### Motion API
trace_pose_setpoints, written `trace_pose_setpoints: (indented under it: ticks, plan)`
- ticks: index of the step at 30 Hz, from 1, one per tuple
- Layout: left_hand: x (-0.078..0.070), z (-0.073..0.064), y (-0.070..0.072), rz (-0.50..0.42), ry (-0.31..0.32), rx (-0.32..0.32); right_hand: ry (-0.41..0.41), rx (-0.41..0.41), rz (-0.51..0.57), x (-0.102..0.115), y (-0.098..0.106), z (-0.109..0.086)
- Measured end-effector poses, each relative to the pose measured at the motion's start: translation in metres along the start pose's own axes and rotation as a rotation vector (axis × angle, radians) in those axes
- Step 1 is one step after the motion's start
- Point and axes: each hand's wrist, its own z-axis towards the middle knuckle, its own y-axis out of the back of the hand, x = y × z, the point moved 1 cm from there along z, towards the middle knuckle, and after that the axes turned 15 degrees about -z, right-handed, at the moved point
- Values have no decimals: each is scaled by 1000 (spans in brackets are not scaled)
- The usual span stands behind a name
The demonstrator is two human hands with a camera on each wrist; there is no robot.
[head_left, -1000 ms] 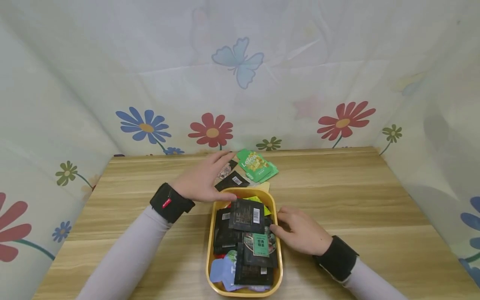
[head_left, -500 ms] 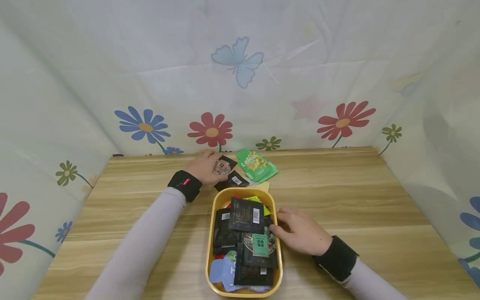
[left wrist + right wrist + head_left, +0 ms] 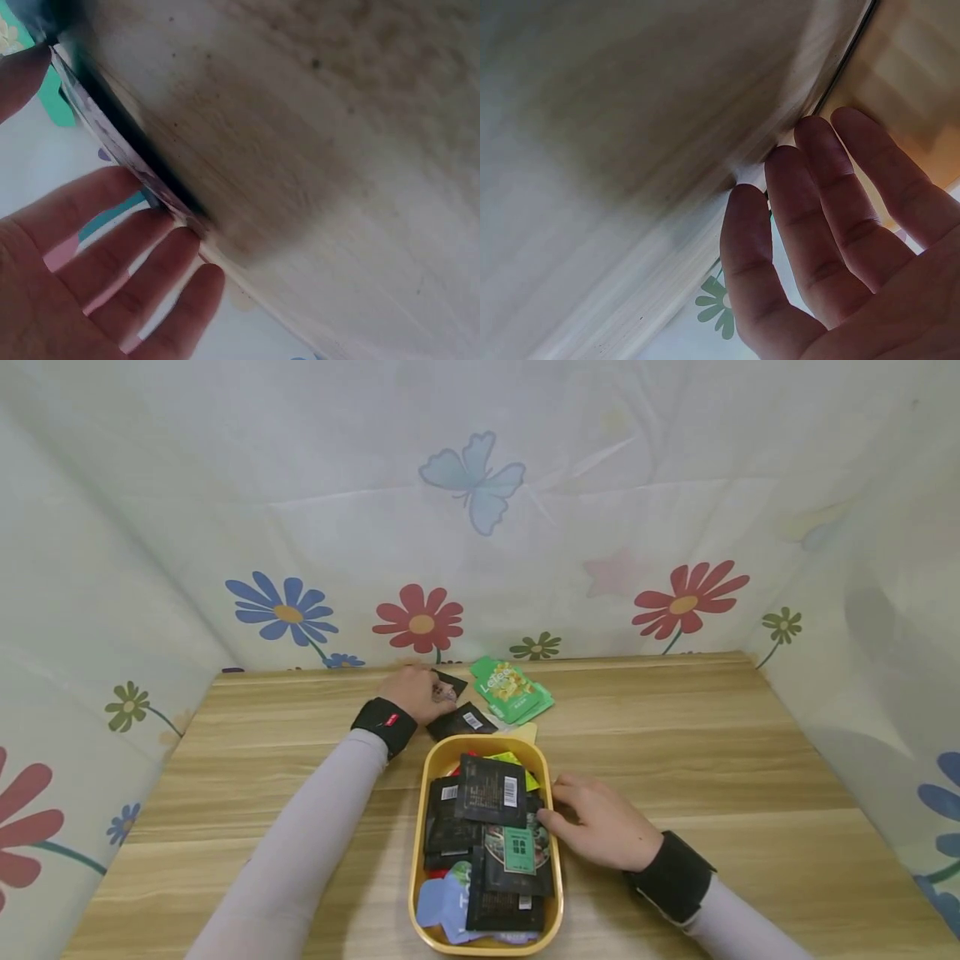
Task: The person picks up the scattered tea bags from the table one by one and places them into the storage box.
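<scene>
Near the back of the table, my left hand [image 3: 411, 692] holds a black tea sachet [image 3: 446, 688] with a pinkish round print. In the left wrist view its thumb touches one end of the sachet [image 3: 124, 150], and the fingertips sit at the other end, close to the table. My right hand [image 3: 603, 822] holds the right wall of a yellow plastic box [image 3: 417, 860], thumb over the rim and fingers outside. The right wrist view shows those fingers low beside the wall; the thumb is hidden there. Several black tea sachets [image 3: 491, 789] fill the box, above blue [image 3: 453, 897] and yellow-green packets [image 3: 525, 768].
Beside my left hand lies another black sachet [image 3: 461, 722] with a barcode. Green packets [image 3: 510, 689] are stacked to its right, and a pale yellow one [image 3: 528, 732] touches the box's far end. A flower-printed cloth wall [image 3: 570, 568] stands behind the wooden table [image 3: 712, 735].
My left hand has moved from above the box's far left corner, back to the printed black sachet, and closed on it. My right hand and the box have stayed put.
</scene>
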Motion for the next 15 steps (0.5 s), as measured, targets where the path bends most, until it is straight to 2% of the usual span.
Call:
trace_pose_setpoints:
  ticks: [3, 7, 10, 15]
  plan:
    - [-1, -1, 4, 8, 36, -20, -5, 0, -1, 0, 0, 0]
    - [-1, -2, 8, 1, 46, -4, -9, 1, -2, 1, -1, 0]
    - [4, -3, 10, -34, 61, 21, -8, -3, -7, 1, 0, 0]
    - [14, -5, 11, -111, 61, 24, -4, -13, -9, 1, 1, 0]
